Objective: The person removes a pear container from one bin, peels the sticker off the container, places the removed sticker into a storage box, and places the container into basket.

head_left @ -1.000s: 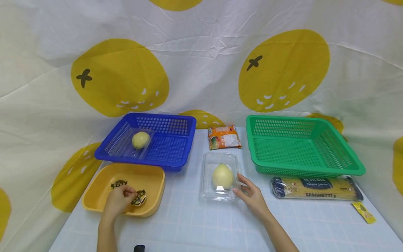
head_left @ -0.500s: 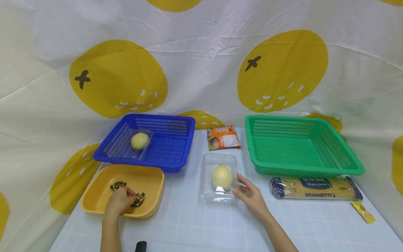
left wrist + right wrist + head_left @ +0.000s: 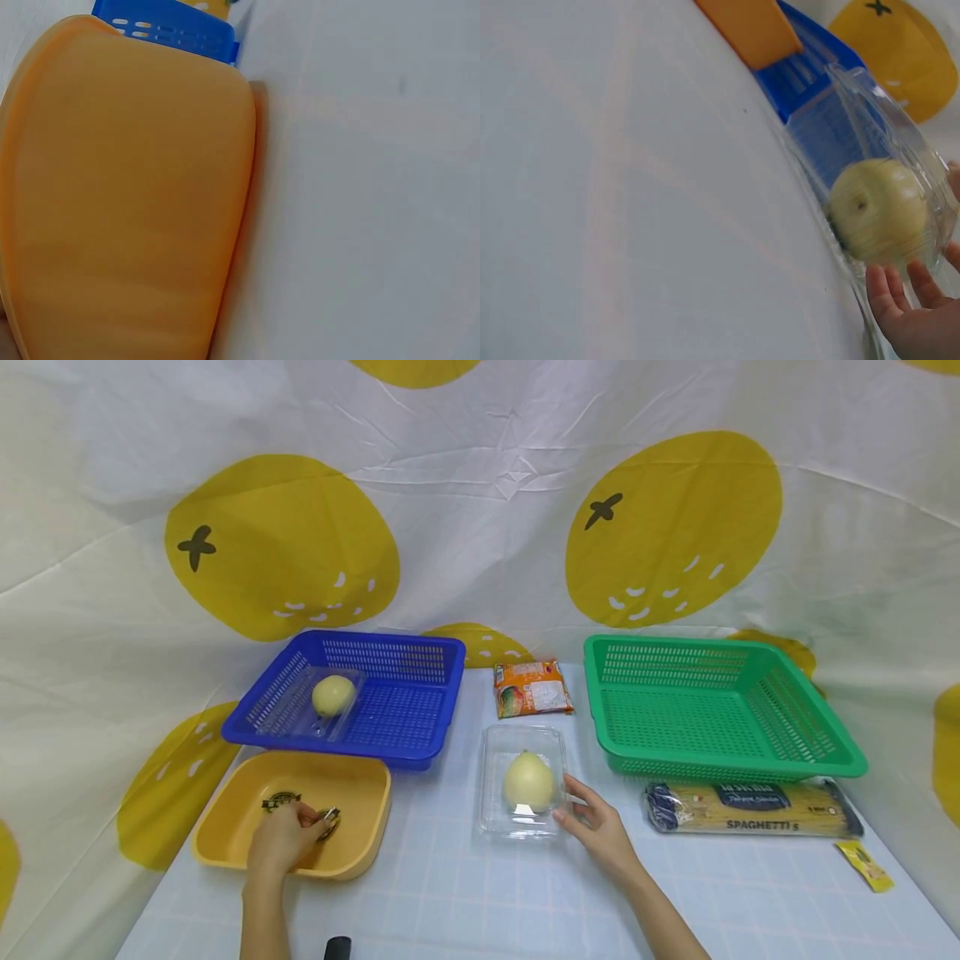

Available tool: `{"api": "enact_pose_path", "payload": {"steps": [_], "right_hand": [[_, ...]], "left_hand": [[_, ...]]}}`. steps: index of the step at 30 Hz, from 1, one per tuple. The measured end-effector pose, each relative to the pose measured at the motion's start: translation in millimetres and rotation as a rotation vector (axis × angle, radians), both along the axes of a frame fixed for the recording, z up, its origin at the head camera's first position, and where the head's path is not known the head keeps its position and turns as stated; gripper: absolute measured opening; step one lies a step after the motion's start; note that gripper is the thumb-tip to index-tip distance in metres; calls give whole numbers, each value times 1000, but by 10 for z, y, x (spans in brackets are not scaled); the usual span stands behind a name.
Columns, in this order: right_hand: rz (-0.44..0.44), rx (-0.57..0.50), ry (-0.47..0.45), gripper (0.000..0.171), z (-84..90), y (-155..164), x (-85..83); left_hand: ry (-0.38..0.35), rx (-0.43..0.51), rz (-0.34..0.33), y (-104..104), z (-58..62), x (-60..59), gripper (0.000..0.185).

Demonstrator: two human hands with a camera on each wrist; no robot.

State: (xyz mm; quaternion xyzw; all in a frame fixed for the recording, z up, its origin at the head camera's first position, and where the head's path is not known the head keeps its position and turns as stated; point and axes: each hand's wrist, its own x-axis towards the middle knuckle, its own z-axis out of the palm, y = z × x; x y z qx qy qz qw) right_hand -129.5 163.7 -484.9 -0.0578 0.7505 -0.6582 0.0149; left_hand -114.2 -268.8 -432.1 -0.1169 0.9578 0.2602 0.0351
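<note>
My left hand [image 3: 283, 837] is inside the yellow tub [image 3: 367, 777], its fingertips pinching a small black-and-gold label [image 3: 330, 824]. A similar label [image 3: 280, 800] lies in the tub just beyond the hand. In the left wrist view the tub's outer wall [image 3: 135, 195] fills the left half and hides most of the hand. My right hand [image 3: 600, 831] holds the right edge of a clear plastic clamshell box [image 3: 495, 822] with thumb and fingers. A pale yellow pear [image 3: 529, 783] sits inside it; the right wrist view shows fingers [image 3: 922, 285] against the box's side.
A blue basket [image 3: 401, 752] behind the tub holds another clear box with a pale fruit [image 3: 333, 696]. An orange packet [image 3: 532, 687] lies behind the clamshell. At right are a green basket [image 3: 720, 764], spaghetti [image 3: 757, 810] and a yellow sachet [image 3: 865, 864]. A black object [image 3: 338, 948] shows at the bottom edge.
My left hand shifts slightly within the tub, and the pinched label has turned and is now more covered by the fingers. The right hand and the clamshell stay in place.
</note>
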Motion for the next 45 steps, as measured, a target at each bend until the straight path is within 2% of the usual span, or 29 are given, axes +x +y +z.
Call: {"api": "enact_pose_path", "payload": {"steps": [2,4,6,9,13,16,18,20,24,29,33,36,45], "right_hand": [[-1,1,-1,62,1,-1,0],[-3,1,-4,61,2,-3,2],[-1,2,-3,61,3,-3,4],[1,0,-4,61,6,-2,7],[7,1,0,61,9,5,9],[10,6,-3,61,9,12,10],[10,10,-2,61,9,15,10],[8,15,-2,60,9,16,7],[6,17,1,60,11,15,0],[7,12,-6,61,14,13,2],[5,14,-8,60,15,10,4],[4,16,-11,60,18,8,4],[6,23,-18,61,20,15,9]], "left_hand": [[-25,12,-5,-4,-9,-3,27],[-5,15,-6,-3,-19,-4,28],[64,38,-4,5,-26,2,29],[238,117,0,36,-45,7,28],[485,325,35,168,-47,14,20],[615,548,67,360,-29,12,17],[674,710,46,515,-18,-1,19],[705,834,-17,672,-8,-21,21],[710,961,-190,976,-1,-74,23],[671,985,-344,1321,-19,-142,21],[579,936,-378,1547,-73,-188,22],[512,917,-359,1677,-135,-233,28],[368,916,-351,1902,-338,-380,49]]}}
